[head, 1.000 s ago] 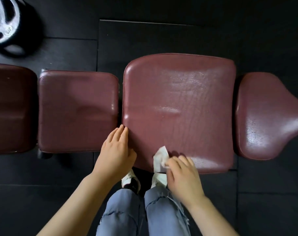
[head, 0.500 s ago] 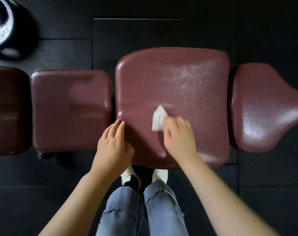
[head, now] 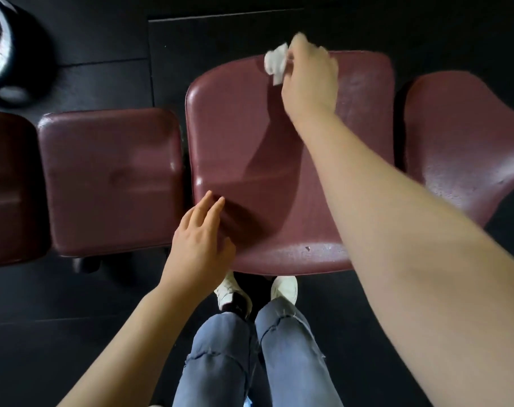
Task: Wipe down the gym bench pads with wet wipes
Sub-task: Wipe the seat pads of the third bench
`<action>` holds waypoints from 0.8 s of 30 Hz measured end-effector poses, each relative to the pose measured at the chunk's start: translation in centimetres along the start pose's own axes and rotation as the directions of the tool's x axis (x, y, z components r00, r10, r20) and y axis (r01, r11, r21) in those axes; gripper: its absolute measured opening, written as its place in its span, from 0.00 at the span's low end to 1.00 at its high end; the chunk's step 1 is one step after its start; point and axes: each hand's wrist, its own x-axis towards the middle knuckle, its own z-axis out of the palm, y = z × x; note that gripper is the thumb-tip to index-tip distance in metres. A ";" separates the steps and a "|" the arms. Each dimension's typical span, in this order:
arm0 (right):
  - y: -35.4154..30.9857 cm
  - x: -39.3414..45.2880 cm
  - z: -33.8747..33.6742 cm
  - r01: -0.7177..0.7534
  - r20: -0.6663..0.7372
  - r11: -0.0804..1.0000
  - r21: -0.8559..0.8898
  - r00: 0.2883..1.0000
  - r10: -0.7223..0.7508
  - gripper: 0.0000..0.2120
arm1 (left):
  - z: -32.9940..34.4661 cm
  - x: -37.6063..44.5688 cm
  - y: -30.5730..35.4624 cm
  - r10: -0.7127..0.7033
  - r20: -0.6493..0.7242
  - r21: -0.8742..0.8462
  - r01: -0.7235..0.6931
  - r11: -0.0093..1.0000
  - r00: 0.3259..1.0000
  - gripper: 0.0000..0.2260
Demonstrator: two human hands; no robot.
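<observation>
Right hand [head: 310, 80] outstretched pinching wet wipe [head: 276, 63], left hand [head: 199, 248] flat on pad [head: 249, 160]

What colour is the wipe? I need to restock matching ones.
White; the wet wipe shows clearly in the head view, held in the right hand.

Maroon bench pads [head: 249, 160], white wipe [head: 274, 63], black floor [head: 102, 54], blue jeans [head: 220, 362].

bench pads [head: 249, 160]: maroon, four in a row | floor [head: 102, 318]: black mats | weight plate [head: 3, 51] on floor
</observation>
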 end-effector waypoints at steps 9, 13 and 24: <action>6.2 -28.1 -4.6 -0.025 0.288 0.994 0.109 0.958 -0.007 0.13 | 0.1 0.6 1.3 0.043 0.028 -0.014 -0.043 0.999 0.999 0.31; 5.0 -13.6 -2.4 0.046 0.080 0.996 0.077 0.995 -0.052 0.01 | 0.0 1.4 1.7 0.047 0.005 -0.022 -0.047 0.999 0.999 0.33; 6.4 -21.4 -3.2 -0.202 0.120 0.973 0.111 0.975 0.188 0.07 | 0.9 1.6 2.8 0.159 0.080 -0.017 -0.159 0.987 0.984 0.30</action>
